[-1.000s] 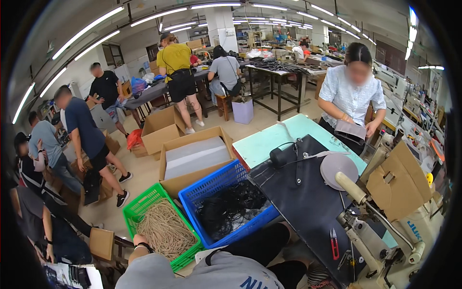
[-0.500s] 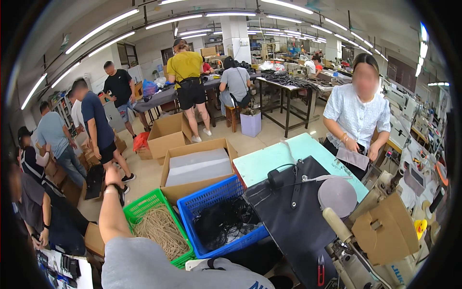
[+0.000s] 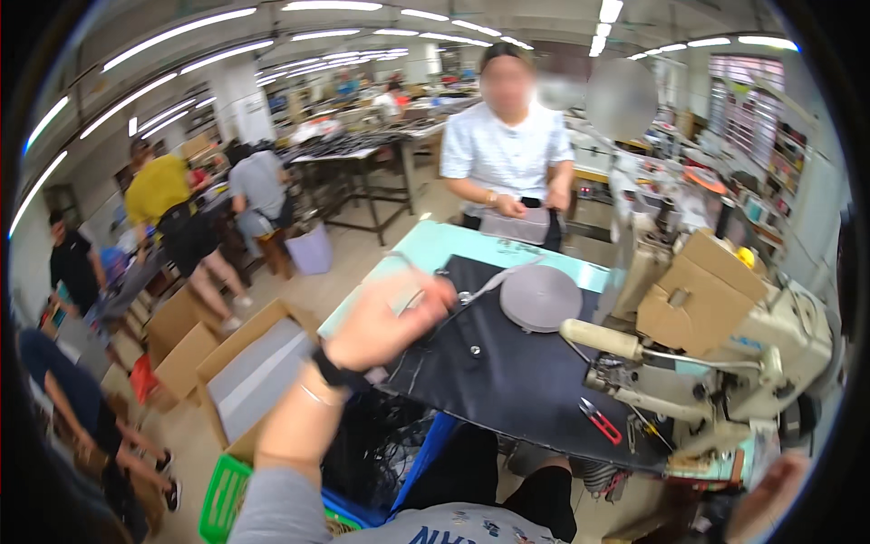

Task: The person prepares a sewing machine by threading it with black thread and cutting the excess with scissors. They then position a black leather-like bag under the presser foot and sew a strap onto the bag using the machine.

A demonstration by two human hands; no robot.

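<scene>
My left hand (image 3: 390,313), smeared by motion, hangs over the near left part of a black-covered worktable (image 3: 526,390). Its fingers look bent, but I cannot make out anything in them. Just beyond the fingertips lies a flat roll of grey webbing (image 3: 541,299), its loose end trailing left. At the lower right edge my right hand (image 3: 772,494) is blurred and partly cut off, low beside the sewing machine (image 3: 752,340); its fingers do not show clearly. Thread snips with red handles (image 3: 600,422) rest on the black surface near the machine.
Across the pale green tabletop (image 3: 435,245) a person in a white shirt (image 3: 507,145) holds a grey piece. Below left stand a blue crate (image 3: 424,462) of black cords, a green crate (image 3: 222,499) and a cardboard box (image 3: 213,372). Cardboard (image 3: 698,295) leans on the machine.
The view has swung right. My left hand has moved from beside the crates and boxes to over the worktable. My right hand has come into view at the lower right.
</scene>
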